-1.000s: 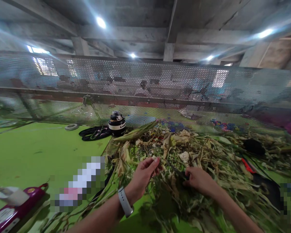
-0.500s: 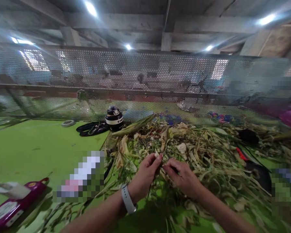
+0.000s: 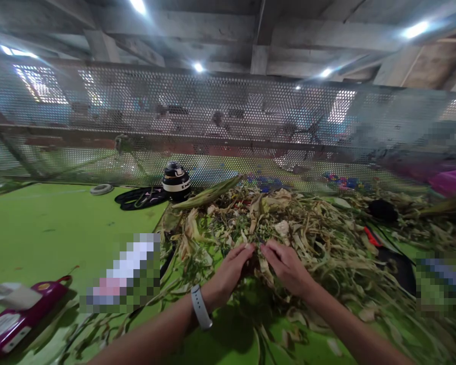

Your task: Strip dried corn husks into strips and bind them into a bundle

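Note:
My left hand [image 3: 233, 266], with a pale watch strap [image 3: 201, 307] round its wrist, is closed with thumb and fingers together. A small pale bit shows at its fingertips, too small to name. Close beside it my right hand [image 3: 287, 267] is pinched shut, thumb against fingers, near a thin dark piece I cannot make out. A narrow gap separates the two hands. Both are low over the near side of a heap of dry, curled plant strips [image 3: 323, 243] that look like corn husks. What the fingers grip is mostly hidden.
A perforated metal screen [image 3: 220, 137] stands behind the green table [image 3: 72, 218]. Left of the heap are a black-and-white rounded container [image 3: 176, 182], a black flat item [image 3: 140, 197], a tape-like ring [image 3: 101, 189] and a purple device [image 3: 26, 317]. A black-and-red object [image 3: 393, 263] lies right.
My right hand has shifted slightly up and its fingers have drawn closer together. My left hand has turned a little, fingers flatter. The whole view has shifted slightly.

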`<move>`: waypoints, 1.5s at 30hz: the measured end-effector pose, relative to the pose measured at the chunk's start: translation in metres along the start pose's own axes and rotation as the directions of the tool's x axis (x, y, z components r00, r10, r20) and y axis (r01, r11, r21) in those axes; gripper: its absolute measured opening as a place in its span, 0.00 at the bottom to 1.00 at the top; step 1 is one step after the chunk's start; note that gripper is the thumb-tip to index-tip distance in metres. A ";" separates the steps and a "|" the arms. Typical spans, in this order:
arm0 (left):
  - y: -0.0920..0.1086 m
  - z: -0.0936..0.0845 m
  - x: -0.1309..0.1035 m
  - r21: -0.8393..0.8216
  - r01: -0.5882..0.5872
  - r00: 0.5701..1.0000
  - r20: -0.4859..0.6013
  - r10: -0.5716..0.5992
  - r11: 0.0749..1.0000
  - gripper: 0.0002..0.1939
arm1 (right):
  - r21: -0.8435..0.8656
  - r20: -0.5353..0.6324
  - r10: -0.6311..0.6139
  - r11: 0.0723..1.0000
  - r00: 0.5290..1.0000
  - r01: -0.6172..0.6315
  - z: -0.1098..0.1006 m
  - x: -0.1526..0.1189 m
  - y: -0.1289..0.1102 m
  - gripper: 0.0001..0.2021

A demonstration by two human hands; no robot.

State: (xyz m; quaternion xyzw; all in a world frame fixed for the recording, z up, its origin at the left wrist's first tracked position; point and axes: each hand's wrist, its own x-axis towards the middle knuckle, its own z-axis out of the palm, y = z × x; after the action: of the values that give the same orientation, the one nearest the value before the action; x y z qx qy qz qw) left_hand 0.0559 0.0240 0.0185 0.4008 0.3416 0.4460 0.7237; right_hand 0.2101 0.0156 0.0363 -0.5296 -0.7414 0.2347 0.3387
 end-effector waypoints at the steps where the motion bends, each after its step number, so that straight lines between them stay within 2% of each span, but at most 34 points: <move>1: 0.001 0.000 0.000 0.027 -0.015 1.000 0.009 0.014 1.000 0.13 | -0.009 0.008 -0.009 1.000 1.000 0.009 0.001 0.001 0.000 0.18; 5: 0.003 -0.002 0.002 0.196 -0.049 0.994 0.107 0.029 0.979 0.18 | -0.014 0.097 -0.019 1.000 0.995 0.021 0.004 -0.001 -0.002 0.18; 8: 0.004 -0.002 0.003 0.293 -0.064 0.992 0.119 0.030 0.954 0.21 | 0.029 0.116 -0.037 0.999 0.993 0.034 0.007 -0.003 -0.004 0.18; 11: 0.007 -0.001 0.001 0.258 -0.009 0.996 0.093 -0.015 0.966 0.23 | 0.013 -0.013 -0.053 0.999 0.999 0.053 0.009 -0.002 -0.004 0.18; 14: 0.009 -0.001 -0.002 0.226 0.011 0.989 0.143 -0.044 0.974 0.23 | -0.035 -0.122 -0.066 0.997 0.990 0.062 0.008 0.000 -0.001 0.17; 19: 0.009 0.000 -0.004 0.254 -0.110 0.978 0.202 0.058 0.961 0.18 | -0.103 -0.203 -0.099 0.992 0.974 0.079 0.009 -0.001 -0.001 0.16; 22: 0.007 0.001 -0.002 0.266 -0.101 0.982 0.180 0.053 0.959 0.17 | -0.103 -0.269 -0.098 0.992 0.958 0.072 0.014 -0.002 -0.004 0.16; 25: 0.008 0.000 0.000 0.243 -0.068 0.984 0.175 0.026 0.968 0.18 | -0.062 -0.276 -0.070 0.997 0.959 0.055 0.013 0.000 -0.004 0.17; 30: 0.022 -0.008 0.001 0.152 0.025 0.964 0.259 -0.064 0.988 0.18 | -0.047 -0.283 -0.068 0.997 0.957 0.057 -0.005 0.008 -0.003 0.17; 34: 0.031 -0.017 0.003 0.252 0.042 0.928 0.348 -0.132 0.967 0.16 | -0.067 -0.270 -0.091 0.995 0.958 0.076 -0.018 0.009 -0.002 0.17; 39: 0.041 -0.034 0.018 0.374 0.004 0.888 0.426 -0.175 0.928 0.14 | -0.059 -0.386 -0.074 0.997 0.920 0.056 -0.042 0.016 0.006 0.19; 42: 0.049 -0.045 0.026 0.375 -0.006 0.900 0.406 -0.158 0.927 0.15 | -0.082 -0.474 -0.086 0.995 0.876 0.054 -0.061 0.021 0.013 0.20; 45: 0.053 -0.054 0.024 0.395 -0.023 0.923 0.362 -0.133 0.919 0.14 | -0.037 -0.544 -0.044 0.999 0.838 0.029 -0.077 0.021 0.018 0.20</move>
State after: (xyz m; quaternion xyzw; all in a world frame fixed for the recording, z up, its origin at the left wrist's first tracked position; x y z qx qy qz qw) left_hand -0.0009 0.0753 0.0382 0.6064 0.2875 0.2612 0.6938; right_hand 0.2749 0.0404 0.0799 -0.5647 -0.6278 0.0581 0.5326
